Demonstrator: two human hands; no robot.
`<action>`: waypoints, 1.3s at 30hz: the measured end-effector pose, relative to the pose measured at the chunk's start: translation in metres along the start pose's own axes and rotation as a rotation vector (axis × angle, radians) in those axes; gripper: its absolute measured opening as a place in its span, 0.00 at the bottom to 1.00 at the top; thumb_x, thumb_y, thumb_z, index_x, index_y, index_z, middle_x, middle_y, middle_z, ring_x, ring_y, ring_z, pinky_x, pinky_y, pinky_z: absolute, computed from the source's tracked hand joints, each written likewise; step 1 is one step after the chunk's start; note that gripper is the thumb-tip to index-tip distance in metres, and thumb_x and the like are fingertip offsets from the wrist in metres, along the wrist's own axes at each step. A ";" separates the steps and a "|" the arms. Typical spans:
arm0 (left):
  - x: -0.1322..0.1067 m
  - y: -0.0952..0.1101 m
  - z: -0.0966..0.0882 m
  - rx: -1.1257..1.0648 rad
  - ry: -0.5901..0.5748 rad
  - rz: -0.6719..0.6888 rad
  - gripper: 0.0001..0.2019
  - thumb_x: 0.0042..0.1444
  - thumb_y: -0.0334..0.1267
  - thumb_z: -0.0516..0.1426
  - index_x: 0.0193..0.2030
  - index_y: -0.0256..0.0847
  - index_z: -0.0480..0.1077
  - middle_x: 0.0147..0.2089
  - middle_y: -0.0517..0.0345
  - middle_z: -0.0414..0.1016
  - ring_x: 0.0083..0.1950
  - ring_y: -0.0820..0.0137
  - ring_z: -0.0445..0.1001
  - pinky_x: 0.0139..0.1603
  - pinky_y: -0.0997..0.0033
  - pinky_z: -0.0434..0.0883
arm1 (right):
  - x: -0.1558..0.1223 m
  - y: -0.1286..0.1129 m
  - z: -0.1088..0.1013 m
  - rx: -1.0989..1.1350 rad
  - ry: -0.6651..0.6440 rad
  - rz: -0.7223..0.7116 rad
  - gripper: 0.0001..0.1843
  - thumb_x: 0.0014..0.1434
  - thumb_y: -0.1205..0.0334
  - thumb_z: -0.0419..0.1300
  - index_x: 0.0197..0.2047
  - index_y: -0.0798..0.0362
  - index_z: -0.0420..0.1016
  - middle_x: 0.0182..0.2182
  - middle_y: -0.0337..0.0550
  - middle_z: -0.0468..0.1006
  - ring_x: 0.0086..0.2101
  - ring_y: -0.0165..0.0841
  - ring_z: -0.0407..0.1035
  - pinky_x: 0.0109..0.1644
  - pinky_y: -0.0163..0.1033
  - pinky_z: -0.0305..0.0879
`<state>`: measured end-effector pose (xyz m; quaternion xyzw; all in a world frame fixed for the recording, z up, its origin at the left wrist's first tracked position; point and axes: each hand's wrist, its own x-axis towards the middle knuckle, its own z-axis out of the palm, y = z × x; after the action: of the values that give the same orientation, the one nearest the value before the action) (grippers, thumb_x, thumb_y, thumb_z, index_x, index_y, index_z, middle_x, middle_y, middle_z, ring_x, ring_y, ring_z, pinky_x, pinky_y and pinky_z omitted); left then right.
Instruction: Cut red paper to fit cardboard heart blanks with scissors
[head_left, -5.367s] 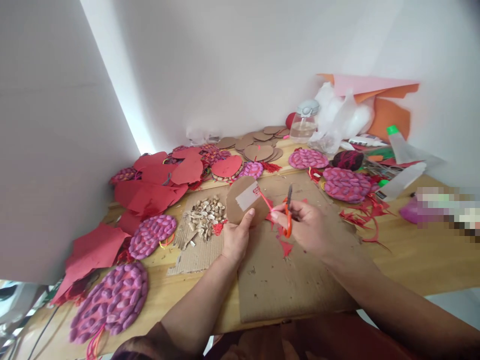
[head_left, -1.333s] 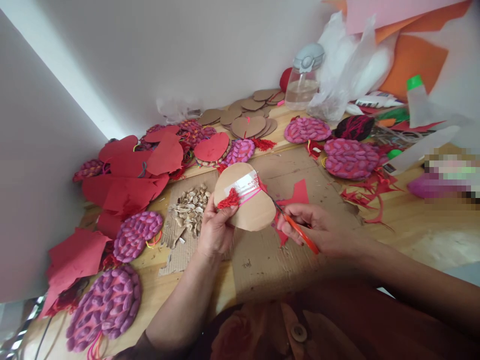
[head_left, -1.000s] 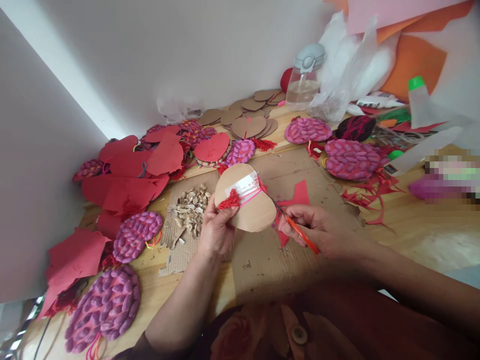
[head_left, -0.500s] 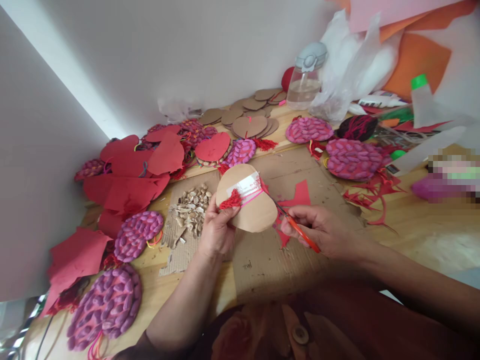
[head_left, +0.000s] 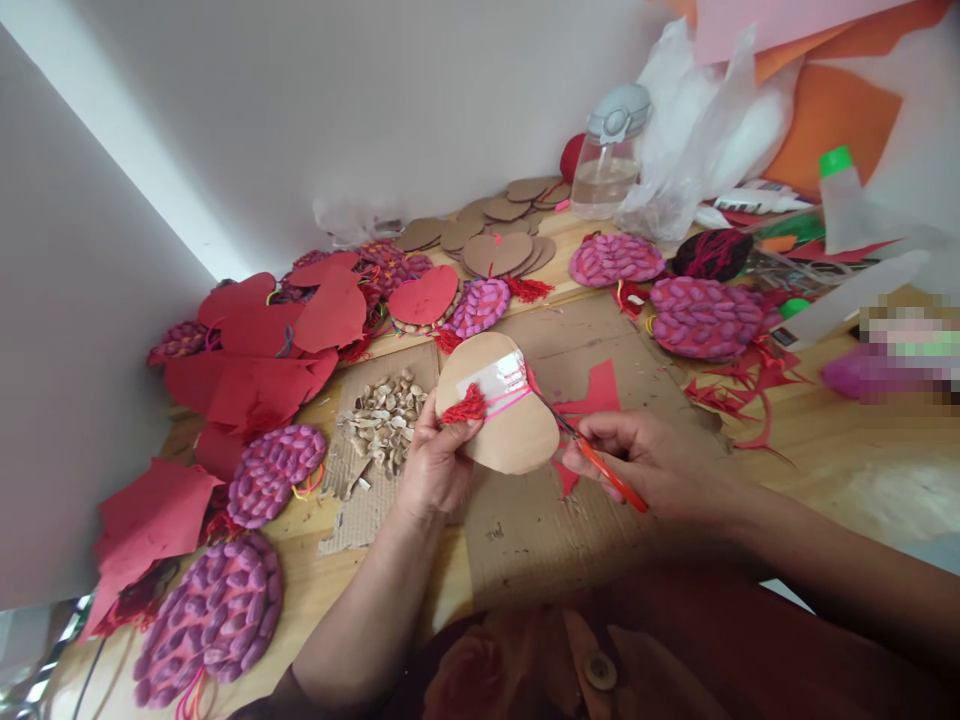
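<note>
My left hand (head_left: 433, 468) grips a heart-shaped cardboard piece (head_left: 510, 430), thumb pressed on a red tassel (head_left: 465, 406). A strip of clear tape (head_left: 502, 376) and a pink cord cross the cardboard. My right hand (head_left: 645, 462) is closed on orange-handled scissors (head_left: 600, 465), whose blades point at the cardboard's right edge, where red paper (head_left: 592, 392) shows from behind it. Both hands hover over a flat cardboard sheet (head_left: 540, 520) on the wooden table (head_left: 840, 470).
A pile of pale shells (head_left: 382, 415) lies left of my hand. Pink shell-covered hearts (head_left: 210, 610) (head_left: 701, 315), red paper hearts (head_left: 255, 380), blank cardboard hearts (head_left: 495, 250), a water bottle (head_left: 607, 150), a green-capped glue bottle (head_left: 840, 195) and red scraps (head_left: 742, 385) crowd the table.
Since 5.4 s ago the cardboard heart has been turned and the tassel pinned under my left thumb. Over the last second the heart and scissors shifted only slightly.
</note>
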<state>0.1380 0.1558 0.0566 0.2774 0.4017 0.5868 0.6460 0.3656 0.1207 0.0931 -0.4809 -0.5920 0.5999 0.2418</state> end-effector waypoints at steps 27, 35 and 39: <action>-0.002 -0.003 -0.002 -0.018 -0.034 0.005 0.35 0.36 0.30 0.72 0.54 0.52 0.73 0.50 0.57 0.82 0.43 0.67 0.80 0.47 0.68 0.76 | 0.000 0.001 0.001 0.151 -0.084 0.021 0.23 0.59 0.44 0.65 0.26 0.52 0.63 0.17 0.30 0.62 0.19 0.24 0.51 0.24 0.34 0.44; 0.001 0.000 -0.006 -0.050 -0.012 0.013 0.33 0.37 0.30 0.71 0.54 0.51 0.73 0.51 0.58 0.81 0.43 0.68 0.80 0.46 0.70 0.76 | -0.002 -0.005 0.000 0.084 -0.079 0.035 0.23 0.57 0.44 0.66 0.26 0.52 0.64 0.18 0.32 0.64 0.21 0.25 0.55 0.26 0.35 0.46; 0.002 -0.001 -0.008 -0.068 -0.007 0.019 0.33 0.37 0.28 0.71 0.54 0.50 0.74 0.51 0.56 0.81 0.42 0.68 0.80 0.45 0.70 0.76 | -0.003 -0.006 -0.001 0.137 -0.104 0.003 0.24 0.57 0.42 0.65 0.25 0.52 0.63 0.20 0.34 0.64 0.23 0.27 0.57 0.28 0.36 0.49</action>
<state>0.1313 0.1569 0.0515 0.2609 0.3766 0.6054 0.6509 0.3663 0.1193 0.0999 -0.4325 -0.5606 0.6633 0.2422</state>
